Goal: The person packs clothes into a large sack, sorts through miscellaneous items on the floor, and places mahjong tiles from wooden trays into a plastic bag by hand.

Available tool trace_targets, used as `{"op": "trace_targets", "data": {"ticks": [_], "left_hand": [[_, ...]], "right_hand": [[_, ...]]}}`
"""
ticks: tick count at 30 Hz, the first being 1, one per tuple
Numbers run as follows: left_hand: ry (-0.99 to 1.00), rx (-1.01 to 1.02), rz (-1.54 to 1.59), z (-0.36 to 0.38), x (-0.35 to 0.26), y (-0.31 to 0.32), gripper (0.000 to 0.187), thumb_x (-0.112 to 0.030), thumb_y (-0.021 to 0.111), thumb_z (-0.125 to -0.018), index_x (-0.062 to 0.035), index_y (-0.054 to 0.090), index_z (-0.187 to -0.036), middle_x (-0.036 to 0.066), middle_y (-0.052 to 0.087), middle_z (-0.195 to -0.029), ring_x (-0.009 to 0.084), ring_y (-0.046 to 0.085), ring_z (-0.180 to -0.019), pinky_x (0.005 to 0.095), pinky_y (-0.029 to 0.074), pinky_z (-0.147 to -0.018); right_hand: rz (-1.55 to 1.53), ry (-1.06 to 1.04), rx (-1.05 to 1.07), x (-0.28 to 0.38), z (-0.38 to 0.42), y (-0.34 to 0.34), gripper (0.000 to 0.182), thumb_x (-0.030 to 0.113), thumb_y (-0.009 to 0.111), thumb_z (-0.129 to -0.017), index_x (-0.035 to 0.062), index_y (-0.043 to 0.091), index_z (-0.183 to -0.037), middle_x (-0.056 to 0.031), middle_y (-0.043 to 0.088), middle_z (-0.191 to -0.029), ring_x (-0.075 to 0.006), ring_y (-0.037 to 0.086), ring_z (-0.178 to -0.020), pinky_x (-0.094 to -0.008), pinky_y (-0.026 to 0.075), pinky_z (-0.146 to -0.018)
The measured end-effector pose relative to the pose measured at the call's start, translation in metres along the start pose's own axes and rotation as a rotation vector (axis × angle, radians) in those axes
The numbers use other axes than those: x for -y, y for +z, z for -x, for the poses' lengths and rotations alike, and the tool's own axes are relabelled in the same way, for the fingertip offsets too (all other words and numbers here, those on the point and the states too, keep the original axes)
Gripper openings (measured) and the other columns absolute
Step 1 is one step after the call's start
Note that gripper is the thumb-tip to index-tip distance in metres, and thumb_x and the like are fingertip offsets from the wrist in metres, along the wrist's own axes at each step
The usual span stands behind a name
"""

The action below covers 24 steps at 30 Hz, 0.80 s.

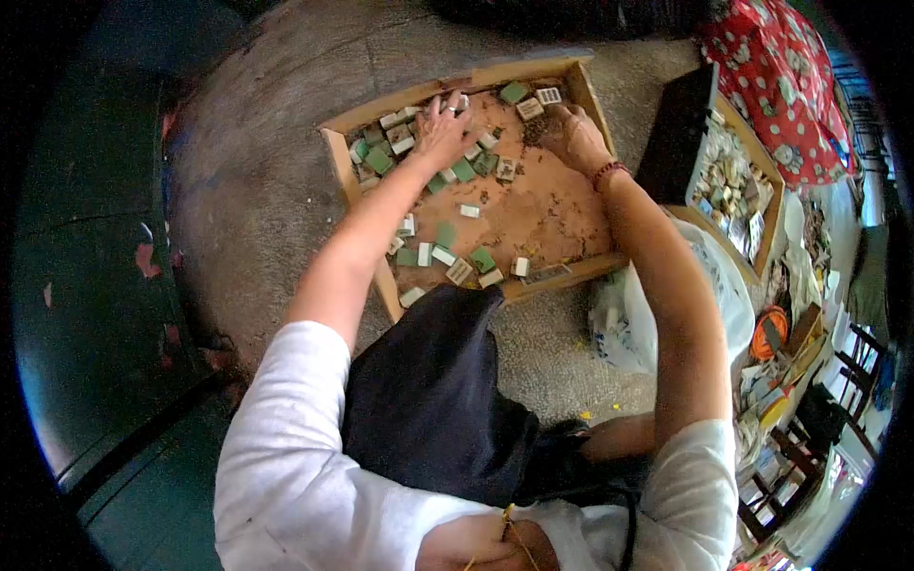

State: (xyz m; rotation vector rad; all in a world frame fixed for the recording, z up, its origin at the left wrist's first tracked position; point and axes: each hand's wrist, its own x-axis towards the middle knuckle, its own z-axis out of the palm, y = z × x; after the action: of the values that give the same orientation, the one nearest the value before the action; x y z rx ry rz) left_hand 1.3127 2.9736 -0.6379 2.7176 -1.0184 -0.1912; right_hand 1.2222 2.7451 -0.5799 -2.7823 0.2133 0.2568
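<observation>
My left hand (446, 133), fingers spread, rests on green and white blocks at the back left of a shallow wooden tray (602, 114). Near the tray's back right corner, my right hand (574, 138) reaches down beside a patch of dark debris; its fingertips are blurred. A white block with dark marks (548, 96) and a pale block (529, 109) lie just left of that hand, with a green block (514, 92) farther left. Several more blocks lie along the tray's left side and front, among them a white one (469, 210) near the middle.
Right of the tray stand a white plastic bag (700, 295) and a second wooden box (769, 205) holding small pieces, with a black panel (678, 133) against it. A red patterned cloth bag (781, 90) is behind them. An orange round object (770, 333) lies among clutter.
</observation>
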Motion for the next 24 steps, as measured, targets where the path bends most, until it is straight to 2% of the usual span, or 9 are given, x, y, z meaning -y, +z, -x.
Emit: {"op": "trace_targets", "data": {"ticks": [3,4,8,11,17,19,21,22,24], "left_hand": [[-0.134,0.112,0.069,0.005,-0.006,-0.003,0.044,-0.041,0.048,-0.081,-0.0185,0.047,-0.119,0.013,0.013,-0.139,0.0408,0.012,-0.125,0.0606,0.015,-0.095],[-0.115,0.131,0.104,0.011,-0.011,-0.002,0.042,-0.040,0.050,-0.080,-0.0185,0.049,-0.116,0.015,0.015,-0.137,0.0411,0.014,-0.124,0.0602,0.017,-0.095],[-0.037,0.288,0.125,0.041,-0.029,0.004,0.040,-0.041,0.055,-0.075,-0.0174,0.055,-0.107,0.020,0.026,-0.130,0.0421,0.022,-0.121,0.0590,0.019,-0.095],[0.102,0.076,0.087,0.061,-0.038,-0.002,0.041,-0.038,0.056,-0.075,-0.0121,0.052,-0.106,0.022,0.031,-0.125,0.0399,0.031,-0.115,0.0586,0.023,-0.092],[0.043,0.039,0.096,0.059,-0.034,0.027,0.033,-0.029,0.056,-0.075,-0.0096,0.053,-0.101,0.022,0.039,-0.114,0.0396,0.033,-0.113,0.0579,0.027,-0.089],[0.056,0.082,0.077,0.071,-0.039,0.014,0.036,-0.031,0.055,-0.078,-0.0108,0.051,-0.107,0.024,0.035,-0.118,0.0396,0.033,-0.112,0.0549,0.031,-0.087],[0.110,0.041,0.335,0.087,-0.041,0.009,0.037,-0.033,0.054,-0.079,-0.0123,0.051,-0.110,0.024,0.035,-0.118,0.0408,0.031,-0.114,0.0546,0.031,-0.089],[0.127,0.178,0.384,0.091,-0.037,0.003,0.055,-0.044,0.059,-0.074,-0.0161,0.044,-0.119,0.025,0.029,-0.125,0.0419,0.025,-0.118,0.0556,0.029,-0.092],[0.070,0.143,0.267,0.103,-0.036,-0.023,0.067,-0.049,0.062,-0.069,-0.0175,0.039,-0.123,0.023,0.032,-0.122,0.0408,0.027,-0.117,0.0568,0.029,-0.091]], "right_hand": [[0.063,0.013,-0.068,0.018,-0.032,0.009,0.060,0.025,0.064,-0.071,0.0134,0.038,-0.124,-0.0159,0.031,-0.129,-0.0381,0.034,-0.114,-0.0410,0.042,-0.087],[0.091,0.041,0.025,0.022,-0.045,0.010,0.069,0.023,0.065,-0.072,0.0142,0.029,-0.130,-0.0210,0.028,-0.130,-0.0381,0.028,-0.120,-0.0435,0.037,-0.093],[0.242,0.060,0.085,0.034,-0.066,0.021,0.073,0.020,0.063,-0.074,0.0154,0.021,-0.133,-0.0190,0.031,-0.127,-0.0387,0.030,-0.117,-0.0439,0.039,-0.091],[0.420,0.001,0.035,0.031,-0.075,0.047,0.063,0.016,0.057,-0.076,0.0167,0.027,-0.131,-0.0161,0.037,-0.118,-0.0368,0.037,-0.110,-0.0464,0.044,-0.080],[0.396,-0.088,0.066,0.039,-0.055,0.051,0.064,0.013,0.062,-0.071,0.0124,0.031,-0.127,-0.0197,0.045,-0.104,-0.0374,0.045,-0.100,-0.0399,0.049,-0.073],[0.429,-0.275,-0.058,0.047,-0.041,0.049,0.058,0.012,0.065,-0.068,0.0082,0.038,-0.119,-0.0205,0.046,-0.101,-0.0389,0.047,-0.097,-0.0390,0.049,-0.072],[0.237,-0.200,-0.022,0.041,-0.010,0.045,0.053,0.014,0.066,-0.065,0.0046,0.042,-0.112,-0.0199,0.046,-0.101,-0.0402,0.048,-0.095,-0.0413,0.048,-0.075],[0.198,-0.166,0.005,0.036,0.000,0.046,0.053,0.016,0.068,-0.065,0.0041,0.042,-0.110,-0.0197,0.046,-0.100,-0.0399,0.048,-0.095,-0.0420,0.048,-0.074],[0.073,-0.113,0.126,0.028,0.025,0.042,0.065,0.026,0.071,-0.063,0.0055,0.038,-0.116,-0.0210,0.045,-0.106,-0.0380,0.048,-0.097,-0.0421,0.047,-0.073]]}}
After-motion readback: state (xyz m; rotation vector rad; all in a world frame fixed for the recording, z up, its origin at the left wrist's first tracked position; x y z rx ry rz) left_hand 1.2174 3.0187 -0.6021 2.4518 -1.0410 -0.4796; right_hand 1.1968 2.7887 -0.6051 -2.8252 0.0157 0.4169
